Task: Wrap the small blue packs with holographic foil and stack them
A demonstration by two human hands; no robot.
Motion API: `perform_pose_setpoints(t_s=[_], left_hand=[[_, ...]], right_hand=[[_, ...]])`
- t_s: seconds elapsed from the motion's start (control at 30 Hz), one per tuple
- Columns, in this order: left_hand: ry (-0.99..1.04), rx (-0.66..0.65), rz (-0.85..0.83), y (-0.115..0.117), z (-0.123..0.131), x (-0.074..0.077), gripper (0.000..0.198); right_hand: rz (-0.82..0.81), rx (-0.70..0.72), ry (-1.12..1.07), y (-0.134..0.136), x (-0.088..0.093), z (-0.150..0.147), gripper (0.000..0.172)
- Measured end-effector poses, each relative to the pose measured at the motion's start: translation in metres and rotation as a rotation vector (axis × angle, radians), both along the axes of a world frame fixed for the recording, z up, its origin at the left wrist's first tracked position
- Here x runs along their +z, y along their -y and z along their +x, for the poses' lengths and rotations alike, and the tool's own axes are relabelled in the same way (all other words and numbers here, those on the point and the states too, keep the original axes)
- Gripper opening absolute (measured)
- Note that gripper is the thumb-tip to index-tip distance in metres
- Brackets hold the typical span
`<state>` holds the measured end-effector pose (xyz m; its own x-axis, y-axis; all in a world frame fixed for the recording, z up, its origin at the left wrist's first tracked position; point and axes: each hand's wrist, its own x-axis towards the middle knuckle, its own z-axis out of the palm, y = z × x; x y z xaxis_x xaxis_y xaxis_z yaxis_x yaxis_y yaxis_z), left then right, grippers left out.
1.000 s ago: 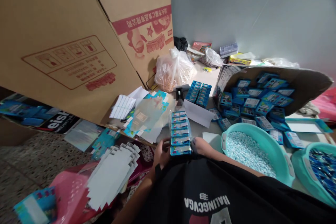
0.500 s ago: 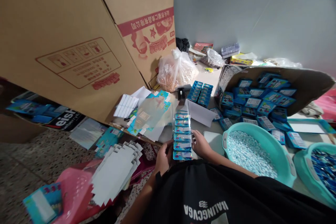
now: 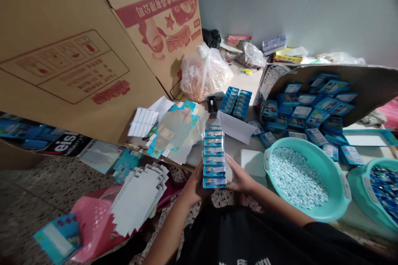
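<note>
A long row of small blue packets [image 3: 214, 160], stacked one against another and shiny as if under clear film, is held upright between my two hands at the table's front edge. My left hand [image 3: 195, 183] is closed against its left side, with the fingers partly hidden behind it. My right hand [image 3: 240, 175] grips the right side near the lower end. Just beyond the row stand two similar rows of blue packets [image 3: 235, 102] and a black tape-dispenser-like object [image 3: 212, 105]. A folded white sheet [image 3: 235, 127] lies between them and my hands.
To the right are a teal basin of pale candies [image 3: 298, 178], a second basin [image 3: 370, 174] with blue wrapped pieces and a carton of blue boxes [image 3: 311, 103]. Flat printed cards [image 3: 174, 128] lie left. A tall cardboard box [image 3: 93, 49] walls off the left; a pink basket [image 3: 90, 223] holds white cutouts.
My view has shifted a little, so the background sits higher and further left. The packet row stays between both hands, and more of my forearms shows.
</note>
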<state>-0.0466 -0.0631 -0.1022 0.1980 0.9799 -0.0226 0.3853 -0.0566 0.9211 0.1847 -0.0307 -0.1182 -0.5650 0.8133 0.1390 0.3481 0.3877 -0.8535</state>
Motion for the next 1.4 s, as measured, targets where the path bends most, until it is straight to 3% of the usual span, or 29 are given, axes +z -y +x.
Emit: perform_pose_setpoints(t_s=[0.1,0.2,0.37,0.53,0.57,0.67,0.73,0.87,1.03,1.13,1.2,1.3,1.4], left_hand=[[0.024,-0.069,-0.001,-0.006,0.007,0.011,0.074],[-0.043,-0.042,-0.022,-0.003,0.007,0.013,0.063],[-0.211,0.091,-0.012,0.003,0.0,-0.003,0.045],[-0.323,0.228,-0.032,0.006,-0.005,-0.02,0.035],[-0.313,0.242,-0.033,0.006,-0.005,-0.021,0.037],[-0.231,0.257,0.008,0.0,-0.002,-0.016,0.067],[-0.161,0.194,0.045,-0.006,0.001,-0.009,0.078],[-0.054,0.039,0.0,-0.014,0.007,0.006,0.055],[-0.284,0.134,-0.07,-0.013,0.008,0.008,0.038],[-0.397,0.216,-0.116,-0.017,0.007,0.004,0.031],[-0.42,0.232,-0.123,-0.021,0.007,0.003,0.032],[-0.415,0.236,-0.093,-0.025,0.007,0.003,0.05],[-0.318,0.237,-0.048,-0.021,0.006,0.003,0.066]], right_hand=[[-0.028,-0.052,-0.044,0.006,-0.009,0.0,0.095],[-0.057,-0.103,-0.051,0.015,-0.01,-0.002,0.081],[-0.076,-0.237,-0.029,0.019,0.0,-0.01,0.055],[-0.142,-0.348,0.127,0.017,0.007,-0.019,0.027],[-0.142,-0.341,0.13,0.015,0.006,-0.02,0.032],[-0.099,-0.332,0.088,0.008,0.002,-0.024,0.081],[-0.068,-0.293,0.058,0.003,0.0,-0.026,0.1],[-0.071,-0.197,-0.011,-0.005,0.001,-0.027,0.075],[-0.156,-0.223,0.08,-0.01,0.005,-0.023,0.04],[-0.109,-0.224,0.214,-0.016,0.008,-0.021,0.028],[-0.056,-0.201,0.281,-0.02,0.011,-0.022,0.025],[-0.02,-0.146,0.32,-0.025,0.018,-0.02,0.029],[-0.039,-0.084,0.306,-0.028,0.018,-0.01,0.055]])
